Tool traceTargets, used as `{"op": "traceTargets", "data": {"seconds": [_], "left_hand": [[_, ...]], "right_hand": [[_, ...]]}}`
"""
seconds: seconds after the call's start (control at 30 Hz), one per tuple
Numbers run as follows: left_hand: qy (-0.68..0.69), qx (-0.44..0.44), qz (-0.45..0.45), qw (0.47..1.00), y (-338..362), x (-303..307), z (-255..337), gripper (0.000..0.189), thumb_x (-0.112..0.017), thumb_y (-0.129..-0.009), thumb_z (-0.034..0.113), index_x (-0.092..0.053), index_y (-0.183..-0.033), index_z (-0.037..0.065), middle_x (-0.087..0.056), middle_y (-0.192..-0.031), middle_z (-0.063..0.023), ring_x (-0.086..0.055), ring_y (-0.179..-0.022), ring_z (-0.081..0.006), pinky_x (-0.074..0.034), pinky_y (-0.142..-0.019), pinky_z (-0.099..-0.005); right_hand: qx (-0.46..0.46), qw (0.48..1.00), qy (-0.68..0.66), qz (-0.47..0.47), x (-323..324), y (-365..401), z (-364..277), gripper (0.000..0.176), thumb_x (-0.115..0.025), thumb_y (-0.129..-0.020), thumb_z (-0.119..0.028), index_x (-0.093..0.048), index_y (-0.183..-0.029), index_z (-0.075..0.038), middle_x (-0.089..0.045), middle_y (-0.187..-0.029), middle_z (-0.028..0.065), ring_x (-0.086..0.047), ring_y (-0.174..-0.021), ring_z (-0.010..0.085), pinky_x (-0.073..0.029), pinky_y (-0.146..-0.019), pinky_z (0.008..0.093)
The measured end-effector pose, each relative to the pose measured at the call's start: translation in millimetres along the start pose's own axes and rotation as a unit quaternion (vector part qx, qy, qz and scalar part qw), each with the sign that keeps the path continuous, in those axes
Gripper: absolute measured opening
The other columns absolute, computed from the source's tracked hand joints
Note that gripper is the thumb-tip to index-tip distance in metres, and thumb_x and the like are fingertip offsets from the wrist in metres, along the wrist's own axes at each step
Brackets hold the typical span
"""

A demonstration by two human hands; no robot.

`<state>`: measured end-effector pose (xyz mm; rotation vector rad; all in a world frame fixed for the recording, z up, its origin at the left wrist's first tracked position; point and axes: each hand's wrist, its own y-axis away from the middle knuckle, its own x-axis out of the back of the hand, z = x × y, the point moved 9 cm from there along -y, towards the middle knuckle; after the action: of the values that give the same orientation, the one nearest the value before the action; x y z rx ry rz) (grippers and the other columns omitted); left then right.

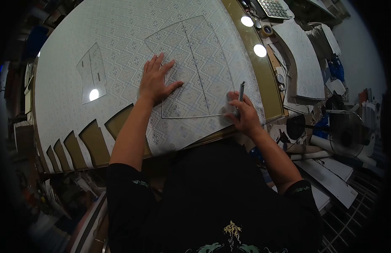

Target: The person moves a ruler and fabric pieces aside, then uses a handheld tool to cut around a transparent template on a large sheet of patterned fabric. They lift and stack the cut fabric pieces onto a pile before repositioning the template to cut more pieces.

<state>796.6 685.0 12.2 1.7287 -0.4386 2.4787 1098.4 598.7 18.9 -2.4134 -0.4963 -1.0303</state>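
My left hand lies with its fingers spread on the left side of a large clear template, which has a dark line down its middle. Under the template is a pale sheet with a grey diamond pattern. My right hand is closed around a slim, metal-bodied utility knife, its upper end pointing up and away from me. That hand is at the template's lower right corner; its fingertips are partly blurred. The knife's lower end is hidden by my fingers.
A smaller clear template lies on the sheet at the left. Curved gaps along the sheet's near edge bare the olive tabletop. Beyond the right edge are a calculator, a tape roll, stacked pale pieces and a fan.
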Motion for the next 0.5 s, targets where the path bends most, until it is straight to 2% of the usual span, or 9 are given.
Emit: {"op": "traceTargets", "data": {"seconds": [0.5], "left_hand": [[0.003, -0.001, -0.004, 1.0, -0.5, -0.7, -1.6, 0.08, -0.073, -0.082, 0.068, -0.062, -0.143, 0.019, -0.039, -0.161, -0.0202, -0.029, -0.153, -0.0395, -0.018, -0.127, -0.0525]], "right_hand": [[0.004, 1.0, -0.005, 0.014, 1.1, 0.5, -0.4, 0.049, -0.087, -0.078, -0.014, -0.059, -0.118, -0.008, -0.064, -0.14, 0.0175, -0.054, -0.135, 0.041, -0.047, -0.11, 0.0479]]}}
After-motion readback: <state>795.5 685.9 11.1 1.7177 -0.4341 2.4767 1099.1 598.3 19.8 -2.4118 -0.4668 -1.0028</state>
